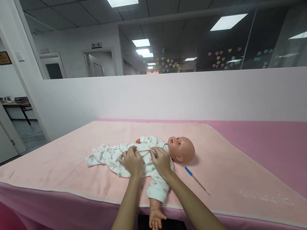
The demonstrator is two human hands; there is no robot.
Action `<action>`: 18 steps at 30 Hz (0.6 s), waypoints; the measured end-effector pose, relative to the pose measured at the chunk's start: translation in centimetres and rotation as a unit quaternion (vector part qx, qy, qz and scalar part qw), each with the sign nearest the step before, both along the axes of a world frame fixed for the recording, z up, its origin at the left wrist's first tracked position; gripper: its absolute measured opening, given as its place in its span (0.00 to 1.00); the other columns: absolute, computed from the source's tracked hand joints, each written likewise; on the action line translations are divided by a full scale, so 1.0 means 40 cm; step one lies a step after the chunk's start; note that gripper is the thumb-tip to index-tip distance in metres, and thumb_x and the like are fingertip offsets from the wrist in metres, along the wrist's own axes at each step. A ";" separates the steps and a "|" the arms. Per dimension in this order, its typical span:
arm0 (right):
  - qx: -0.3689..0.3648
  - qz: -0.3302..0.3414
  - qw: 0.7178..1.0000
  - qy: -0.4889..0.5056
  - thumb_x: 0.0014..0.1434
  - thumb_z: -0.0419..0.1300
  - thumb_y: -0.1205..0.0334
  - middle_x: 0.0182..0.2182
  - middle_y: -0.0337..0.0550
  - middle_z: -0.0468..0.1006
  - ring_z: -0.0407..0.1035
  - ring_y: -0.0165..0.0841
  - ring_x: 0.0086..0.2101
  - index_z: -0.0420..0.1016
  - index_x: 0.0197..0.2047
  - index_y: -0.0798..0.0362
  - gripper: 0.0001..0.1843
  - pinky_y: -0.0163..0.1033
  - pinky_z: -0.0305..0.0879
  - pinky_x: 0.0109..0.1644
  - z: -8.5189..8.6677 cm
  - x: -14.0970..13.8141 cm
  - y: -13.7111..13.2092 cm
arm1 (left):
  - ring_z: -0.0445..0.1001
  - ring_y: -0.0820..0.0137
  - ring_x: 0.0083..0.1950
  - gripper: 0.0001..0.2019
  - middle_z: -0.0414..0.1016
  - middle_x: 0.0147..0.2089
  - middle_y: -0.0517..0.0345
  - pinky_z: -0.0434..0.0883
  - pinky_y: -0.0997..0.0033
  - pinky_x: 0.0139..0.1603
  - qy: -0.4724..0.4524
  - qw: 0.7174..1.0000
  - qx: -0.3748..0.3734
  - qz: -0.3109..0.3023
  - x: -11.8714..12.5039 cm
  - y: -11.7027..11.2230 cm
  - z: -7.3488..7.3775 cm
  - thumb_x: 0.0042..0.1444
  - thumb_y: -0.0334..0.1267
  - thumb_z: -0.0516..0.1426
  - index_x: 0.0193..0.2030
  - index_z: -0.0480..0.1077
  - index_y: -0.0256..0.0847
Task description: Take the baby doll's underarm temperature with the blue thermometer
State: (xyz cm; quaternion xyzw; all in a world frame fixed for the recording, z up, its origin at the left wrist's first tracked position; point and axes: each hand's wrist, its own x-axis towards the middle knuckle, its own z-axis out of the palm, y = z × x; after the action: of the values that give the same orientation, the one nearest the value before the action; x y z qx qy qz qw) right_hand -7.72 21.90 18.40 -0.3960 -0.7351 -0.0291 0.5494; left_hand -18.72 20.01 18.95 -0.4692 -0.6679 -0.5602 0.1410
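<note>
Since the doll is laid supine on the pink mat, the romper can be reached from above; its cloth seems pinched by left hand and right hand, fingers nearly closed.

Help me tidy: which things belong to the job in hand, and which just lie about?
In hand:
white printed fabric baby outfit, apparently pinched by left fingers and right fingers
bald plastic baby doll wearing it

Lying about:
slim blue-ended stick, untouched on pale pink cloth
</note>
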 end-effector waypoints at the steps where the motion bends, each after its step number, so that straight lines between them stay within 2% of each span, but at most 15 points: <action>1: -0.003 0.000 1.000 0.000 0.57 0.47 0.62 0.28 0.42 0.74 0.66 0.29 0.32 0.71 0.34 0.53 0.12 0.32 0.58 0.36 0.001 0.000 -0.001 | 0.64 0.65 0.39 0.12 0.72 0.33 0.57 0.48 0.55 0.49 0.007 1.000 -0.002 0.014 -0.001 0.000 -0.002 0.46 0.28 0.45 0.33 0.66 0.42; 4: -0.017 0.003 1.000 0.003 0.57 0.47 0.62 0.29 0.41 0.74 0.66 0.29 0.32 0.71 0.34 0.53 0.12 0.32 0.58 0.36 0.003 0.001 -0.004 | 0.61 0.60 0.41 0.08 0.71 0.33 0.54 0.48 0.52 0.47 0.041 0.998 -0.007 0.038 -0.003 0.000 -0.010 0.46 0.32 0.47 0.29 0.67 0.41; 7: -0.022 0.008 1.000 0.004 0.57 0.46 0.62 0.29 0.42 0.74 0.66 0.30 0.32 0.71 0.34 0.53 0.13 0.32 0.58 0.36 0.005 0.001 -0.006 | 0.61 0.60 0.40 0.08 0.71 0.32 0.54 0.49 0.53 0.45 0.060 0.998 0.000 0.028 -0.017 -0.004 -0.022 0.46 0.32 0.48 0.26 0.67 0.41; 10: -0.021 0.010 1.000 0.002 0.57 0.47 0.62 0.28 0.42 0.74 0.66 0.30 0.31 0.71 0.34 0.53 0.13 0.32 0.58 0.35 0.007 0.002 -0.007 | 0.62 0.62 0.41 0.08 0.72 0.33 0.55 0.50 0.56 0.45 0.090 0.996 -0.005 -0.019 -0.048 -0.015 -0.029 0.48 0.32 0.48 0.29 0.68 0.43; 14: -0.022 0.010 1.000 -0.005 0.57 0.47 0.62 0.29 0.42 0.74 0.66 0.30 0.32 0.71 0.34 0.53 0.12 0.32 0.58 0.36 0.005 0.002 -0.005 | 0.64 0.66 0.41 0.08 0.72 0.35 0.58 0.52 0.60 0.47 0.180 0.978 -0.027 -0.102 -0.090 -0.035 -0.025 0.51 0.38 0.49 0.33 0.69 0.45; 18: -0.022 0.001 1.000 -0.006 0.57 0.47 0.62 0.29 0.41 0.74 0.67 0.30 0.32 0.71 0.35 0.53 0.12 0.32 0.58 0.36 0.002 -0.001 -0.001 | 0.65 0.67 0.41 0.08 0.71 0.38 0.57 0.53 0.61 0.48 0.225 0.968 -0.009 -0.115 -0.097 -0.044 -0.020 0.53 0.39 0.49 0.35 0.68 0.46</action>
State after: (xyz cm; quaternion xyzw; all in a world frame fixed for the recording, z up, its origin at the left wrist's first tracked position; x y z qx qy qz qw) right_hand -7.76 21.86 18.48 -0.4066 -0.7397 -0.0149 0.5360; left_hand -22.58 18.23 18.16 -0.6580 -0.5660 -0.4464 0.2179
